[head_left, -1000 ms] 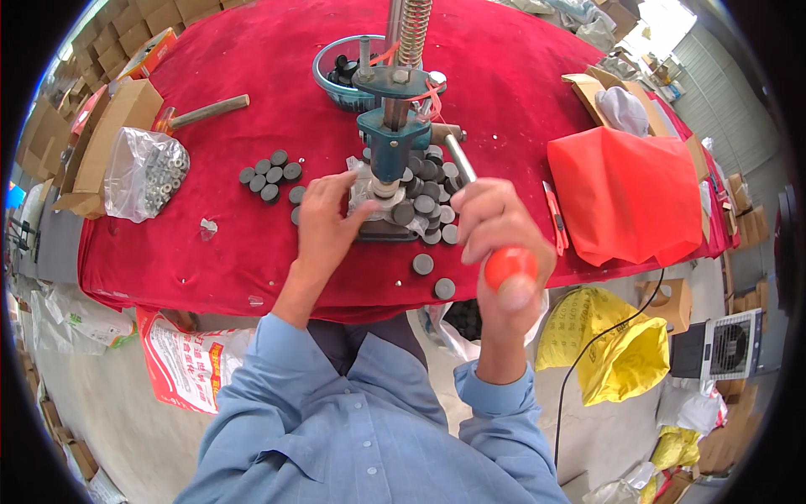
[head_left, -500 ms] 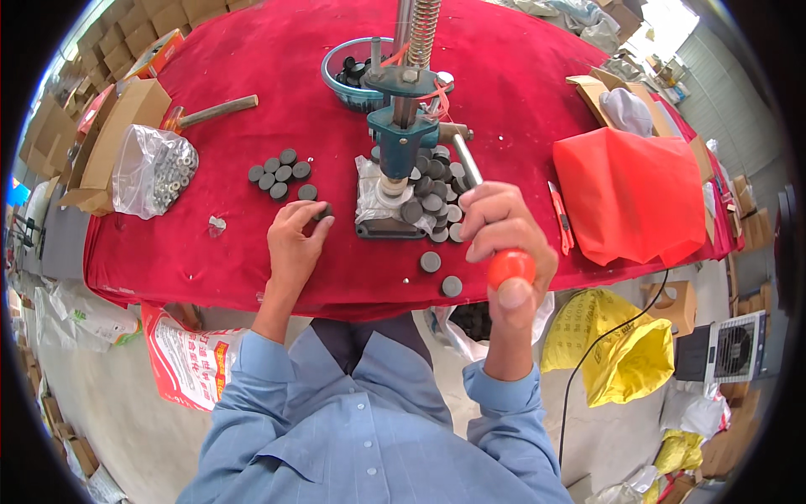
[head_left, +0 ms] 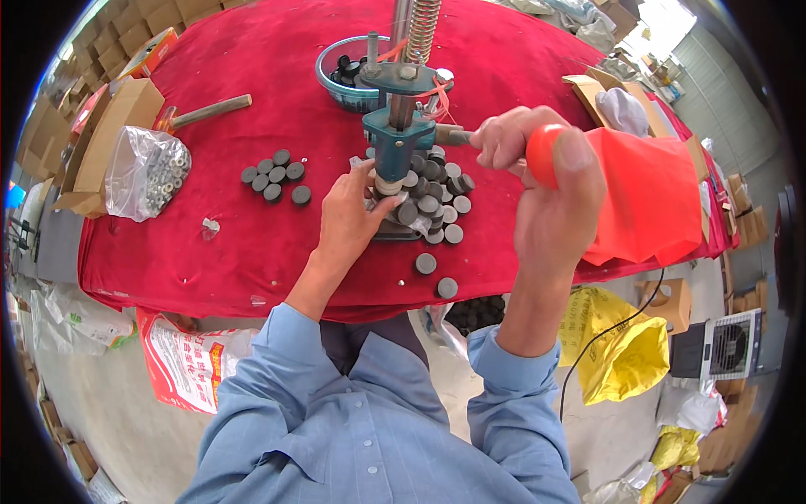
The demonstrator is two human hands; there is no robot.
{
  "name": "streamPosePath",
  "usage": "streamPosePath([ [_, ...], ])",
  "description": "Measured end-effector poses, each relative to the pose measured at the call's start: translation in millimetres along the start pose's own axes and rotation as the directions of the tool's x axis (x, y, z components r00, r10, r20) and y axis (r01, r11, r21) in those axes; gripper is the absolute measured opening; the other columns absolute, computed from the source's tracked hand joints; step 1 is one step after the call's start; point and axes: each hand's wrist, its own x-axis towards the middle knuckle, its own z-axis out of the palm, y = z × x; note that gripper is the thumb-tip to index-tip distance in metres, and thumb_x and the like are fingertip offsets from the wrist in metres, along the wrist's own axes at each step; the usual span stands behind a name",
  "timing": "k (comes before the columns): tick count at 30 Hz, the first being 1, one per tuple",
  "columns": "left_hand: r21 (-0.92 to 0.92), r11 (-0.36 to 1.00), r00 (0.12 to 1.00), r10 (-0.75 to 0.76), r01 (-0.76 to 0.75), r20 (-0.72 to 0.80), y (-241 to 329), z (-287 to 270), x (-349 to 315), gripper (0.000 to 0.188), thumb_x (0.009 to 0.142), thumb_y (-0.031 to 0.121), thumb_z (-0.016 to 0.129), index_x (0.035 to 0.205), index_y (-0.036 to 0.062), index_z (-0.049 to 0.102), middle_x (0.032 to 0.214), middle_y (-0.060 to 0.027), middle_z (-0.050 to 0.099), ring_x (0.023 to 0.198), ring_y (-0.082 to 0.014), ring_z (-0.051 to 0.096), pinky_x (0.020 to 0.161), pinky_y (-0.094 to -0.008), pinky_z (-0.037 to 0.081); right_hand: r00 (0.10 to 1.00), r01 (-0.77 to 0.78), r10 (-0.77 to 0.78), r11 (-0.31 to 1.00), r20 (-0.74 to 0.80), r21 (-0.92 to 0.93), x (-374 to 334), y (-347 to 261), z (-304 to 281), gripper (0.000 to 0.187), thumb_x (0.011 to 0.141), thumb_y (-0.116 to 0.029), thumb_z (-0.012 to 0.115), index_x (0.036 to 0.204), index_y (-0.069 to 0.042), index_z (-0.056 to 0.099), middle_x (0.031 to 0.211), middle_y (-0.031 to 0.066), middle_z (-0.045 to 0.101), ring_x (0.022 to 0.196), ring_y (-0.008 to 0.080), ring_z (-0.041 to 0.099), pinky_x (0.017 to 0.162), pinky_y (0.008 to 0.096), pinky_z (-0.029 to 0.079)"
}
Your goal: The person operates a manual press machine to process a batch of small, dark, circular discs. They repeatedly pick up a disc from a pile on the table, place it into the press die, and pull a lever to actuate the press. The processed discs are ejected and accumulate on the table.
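Observation:
A teal hand press (head_left: 393, 134) stands on the red cloth, a pale round tip at the bottom of its ram. My left hand (head_left: 348, 206) reaches to its base, thumb and fingers curled about the space at the ram's tip; what lies between them is hidden. My right hand (head_left: 558, 189) is closed round the press lever, its red ball knob (head_left: 546, 155) showing between thumb and fingers. Dark grey round caps (head_left: 432, 189) are heaped against the right of the base. A smaller group of caps (head_left: 277, 172) lies to the left.
A blue bowl (head_left: 357, 99) of black parts stands behind the press. At left are a hammer (head_left: 210, 111), a clear bag of metal rings (head_left: 149, 172) and an open carton (head_left: 113, 143). A red bag (head_left: 646, 202) lies at right. Below the table edge is a yellow sack (head_left: 625, 353).
My left hand, which held a dark round cap over the cloth, has moved right to the press base. My right hand has swung the lever up and to the right.

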Motion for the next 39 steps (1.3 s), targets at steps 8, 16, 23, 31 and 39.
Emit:
streamPosePath([
  [8,0.298,0.949,0.986,0.137,-0.101,-0.100,-39,-46,-13,0.025,0.092,0.015,0.077,0.114,0.0040,0.073,0.116,-0.0124,0.071,0.109,-0.0339,0.064,0.095,-0.0444,0.051,0.959,0.276,-0.274,0.961,-0.070,0.014,-78,44,16,0.057,0.093,-0.058,0.058,0.079,-0.003,0.063,0.081,0.0113,0.063,0.093,0.0350,0.064,0.086,0.0455,0.050],
  [16,0.386,0.923,0.999,0.008,0.006,-0.034,-73,-80,-48,0.032,0.091,0.011,0.076,0.122,0.0039,0.074,0.120,-0.0118,0.070,0.113,-0.0341,0.063,0.096,-0.0433,0.052,0.963,0.252,-0.251,0.968,-0.094,-0.002,-106,59,21,0.055,0.093,-0.060,0.059,0.085,-0.006,0.063,0.090,0.0126,0.064,0.108,0.0370,0.061,0.091,0.0496,0.049],
  [23,0.080,0.997,0.999,-0.013,0.016,-0.033,-56,-62,-29,0.043,0.081,0.010,0.087,0.121,0.0030,0.072,0.102,-0.0126,0.075,0.085,-0.0256,0.071,0.077,-0.0366,0.059,0.972,0.236,-0.236,0.972,0.006,-0.017,-56,29,7,0.054,0.094,-0.054,0.060,0.082,-0.002,0.064,0.085,0.0116,0.063,0.088,0.0282,0.063,0.080,0.0411,0.050],
  [31,-0.076,0.996,0.999,-0.036,0.036,0.009,-5,-11,-5,0.062,0.077,0.015,0.093,0.130,0.0048,0.064,0.100,-0.0121,0.076,0.079,-0.0237,0.070,0.071,-0.0362,0.057,0.999,-0.014,0.014,1.000,0.032,0.014,9,2,-6,0.058,0.100,-0.053,0.052,0.082,0.001,0.062,0.081,0.0105,0.062,0.081,0.0218,0.060,0.076,0.0350,0.048],
  [39,-0.042,0.999,0.998,-0.016,0.013,-0.066,-5,6,-5,0.068,0.075,0.019,0.094,0.135,0.0068,0.063,0.100,-0.0099,0.077,0.092,-0.0257,0.069,0.079,-0.0394,0.056,0.999,-0.030,0.032,0.999,0.029,-0.037,7,2,-5,0.061,0.102,-0.056,0.047,0.083,0.001,0.061,0.084,0.0137,0.062,0.085,0.0276,0.063,0.079,0.0386,0.051],
])
